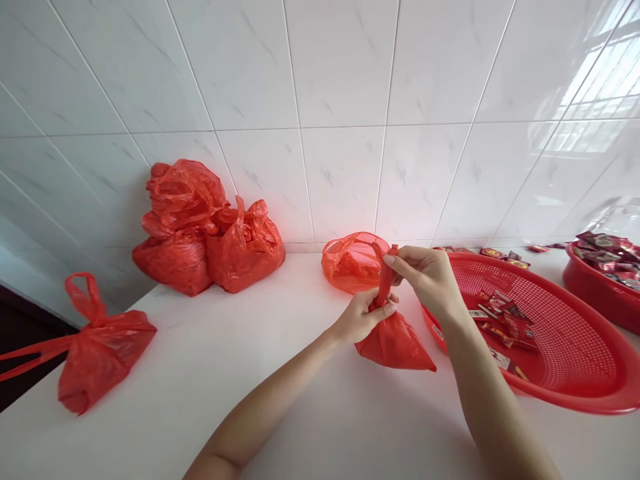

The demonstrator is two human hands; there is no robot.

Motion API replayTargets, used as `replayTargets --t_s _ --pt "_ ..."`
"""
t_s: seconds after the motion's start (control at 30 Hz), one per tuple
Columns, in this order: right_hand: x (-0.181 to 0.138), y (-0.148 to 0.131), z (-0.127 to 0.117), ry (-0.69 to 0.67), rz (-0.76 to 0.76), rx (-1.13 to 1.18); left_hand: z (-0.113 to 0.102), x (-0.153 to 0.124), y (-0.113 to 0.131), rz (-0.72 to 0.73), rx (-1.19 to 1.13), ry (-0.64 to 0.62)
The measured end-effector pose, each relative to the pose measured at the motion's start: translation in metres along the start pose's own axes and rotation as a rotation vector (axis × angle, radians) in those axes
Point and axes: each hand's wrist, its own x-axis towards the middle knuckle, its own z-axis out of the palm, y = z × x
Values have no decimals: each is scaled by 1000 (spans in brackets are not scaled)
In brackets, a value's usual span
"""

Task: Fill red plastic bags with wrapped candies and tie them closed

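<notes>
A filled red plastic bag (395, 343) stands on the white counter in front of me, its neck gathered upright. My left hand (361, 315) is closed around the lower part of that neck, just above the bulging body. Higher up, my right hand (425, 273) pinches the gathered top of the same bag between thumb and fingers. Right behind my hands sits another red bag (345, 267) with its mouth open. What lies inside the held bag is hidden by the red plastic.
Several full red bags (175, 260) are piled against the tiled wall at the left. A tied bag (107, 353) lies near the counter's left edge. On the right stands a large red basket (565, 300) with wrapped snacks (510, 320); a red basin (600, 290) heaped with packets is beyond.
</notes>
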Motion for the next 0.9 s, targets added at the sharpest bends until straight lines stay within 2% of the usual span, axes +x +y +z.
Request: replayTargets --t_s 0.27,0.37,0.53,0.63,0.73,0.8,0.9 --pt "0 0 1 44 4 -1 3 -6 6 -93 -61 -45" --pt "0 0 1 47 7 2 3 -6 7 -63 -3 -62" --pt "-3 -1 0 -9 -18 -37 -2 -10 7 -30 124 -19" --pt "-8 -5 -7 -21 -54 -126 -18 -23 10 -75 171 69" --pt "-14 -13 -20 26 -95 -239 -46 -45 20 -142 271 245" --pt "-18 -19 -28 68 -120 -281 -68 -65 33 -192 413 377" --pt "-22 -24 -40 131 -133 -329 -107 -104 60 -329 771 560"
